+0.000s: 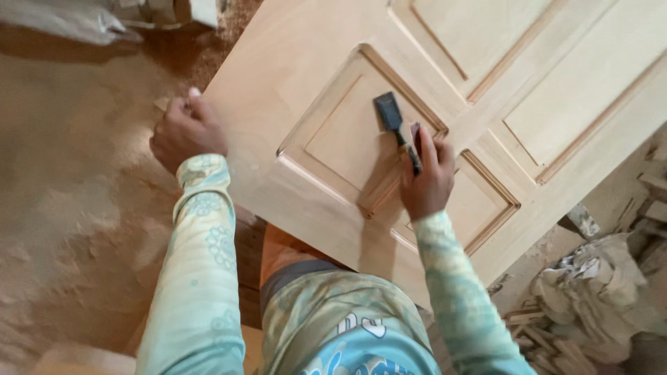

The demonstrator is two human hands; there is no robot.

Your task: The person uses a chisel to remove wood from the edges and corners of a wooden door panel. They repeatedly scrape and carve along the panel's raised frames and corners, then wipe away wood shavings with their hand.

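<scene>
I am leaning over a pale, unfinished wooden door with raised rectangular panels, which lies flat and runs at a slant from my waist up toward the far right. My right hand is closed around the handle of a flat paintbrush with a dark ferrule and dark bristles; the handle runs out from under my fingers and the bristle end rests on the raised field of the door panel nearest me, just inside its moulded frame. The hand itself sits over the lower right corner of that same panel, where the moulding meets the rail between two panels. My left hand is curled shut over the door's left edge, thumb up, gripping the bare wood at the rim, well apart from the brush. Both my arms are in light mint-green sleeves with a faint printed pattern, and the same cloth covers my body below the door's near edge. To the left of the door the floor is covered in loose tan sawdust, heaped in soft drifts. Off the door's right edge lies a heap of pale wood offcuts and crumpled grey sacking. Beyond the door's far left corner, a bit of grey sheet lies on the sawdust.
</scene>
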